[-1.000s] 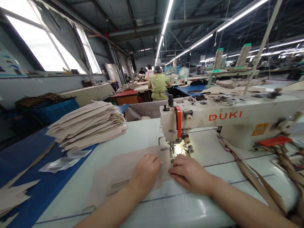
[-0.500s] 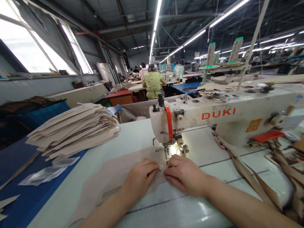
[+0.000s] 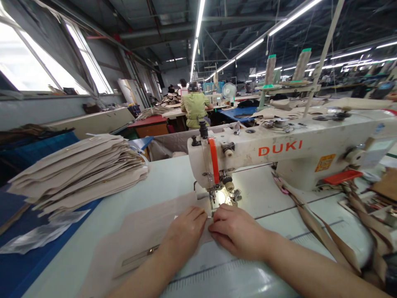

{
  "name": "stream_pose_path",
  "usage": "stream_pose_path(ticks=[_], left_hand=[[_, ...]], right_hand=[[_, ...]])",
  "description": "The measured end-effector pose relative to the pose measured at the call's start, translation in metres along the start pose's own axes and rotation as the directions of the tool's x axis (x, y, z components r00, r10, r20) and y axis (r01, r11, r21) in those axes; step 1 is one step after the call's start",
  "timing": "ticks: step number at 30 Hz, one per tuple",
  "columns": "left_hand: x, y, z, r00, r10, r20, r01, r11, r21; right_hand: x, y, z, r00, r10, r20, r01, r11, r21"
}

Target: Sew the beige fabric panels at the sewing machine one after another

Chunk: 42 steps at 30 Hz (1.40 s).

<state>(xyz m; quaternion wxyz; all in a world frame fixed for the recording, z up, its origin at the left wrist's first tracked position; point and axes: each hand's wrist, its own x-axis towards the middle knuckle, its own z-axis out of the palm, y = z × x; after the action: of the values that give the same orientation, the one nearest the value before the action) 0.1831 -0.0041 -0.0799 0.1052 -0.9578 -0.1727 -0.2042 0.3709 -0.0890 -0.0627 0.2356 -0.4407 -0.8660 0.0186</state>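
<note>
At a smooth, pale green table, we see two bare hands working close together before the needle of a white metal sewing machine. A thin, flat, pinkish-beige cloth with an uneven outline lies on the table, its inner end just in front of the needle. The left hand rests on this cloth, fingers bent and held close together. The right hand is curled beside it at the cloth's end, fingertips bunched near the thumb; we cannot tell whether either hand pinches the fabric. Near the left forearm, we notice a narrow, straight-sided zipper with a small shiny metal pull, set in the cloth.

To the left, we find a thick, slightly fanned stack of stiff beige fabric pieces, with a crinkled, clear plastic bag in front of it on a blue surface. On the right, long, ribbon-like brown straps trail over the table. Beyond, we see a person in a yellow-green shirt, back turned.
</note>
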Motion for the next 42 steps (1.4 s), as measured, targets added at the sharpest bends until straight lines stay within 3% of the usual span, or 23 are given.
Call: stream_pose_path(ticks=[7, 14, 33, 38, 42], left_hand=[[-0.0008, -0.0025, 0.0009, 0.990, 0.031, -0.137, -0.041, 0.997, -0.071], [0.0023, -0.0007, 0.0004, 0.983, 0.059, -0.176, -0.064, 0.998, -0.027], [0.0006, -0.0008, 0.0025, 0.995, 0.025, -0.097, -0.025, 1.000, 0.005], [-0.0004, 0.0008, 0.0017, 1.000, 0.002, -0.031, -0.002, 1.000, 0.007], [-0.0008, 0.0046, -0.0029, 0.999, 0.020, -0.028, -0.019, 0.999, 0.037]], right_hand=[[0.0002, 0.0004, -0.0001, 1.000, 0.013, 0.002, -0.013, 1.000, 0.006], [0.0007, 0.0007, 0.0016, 1.000, 0.022, 0.004, -0.022, 1.000, 0.011], [-0.0009, 0.0030, 0.0044, 0.999, 0.008, -0.039, -0.006, 0.999, 0.035], [0.0024, 0.0077, 0.0063, 0.990, 0.125, -0.068, -0.128, 0.991, -0.040], [0.0062, 0.0072, 0.0049, 0.983, 0.185, -0.014, -0.185, 0.978, -0.100]])
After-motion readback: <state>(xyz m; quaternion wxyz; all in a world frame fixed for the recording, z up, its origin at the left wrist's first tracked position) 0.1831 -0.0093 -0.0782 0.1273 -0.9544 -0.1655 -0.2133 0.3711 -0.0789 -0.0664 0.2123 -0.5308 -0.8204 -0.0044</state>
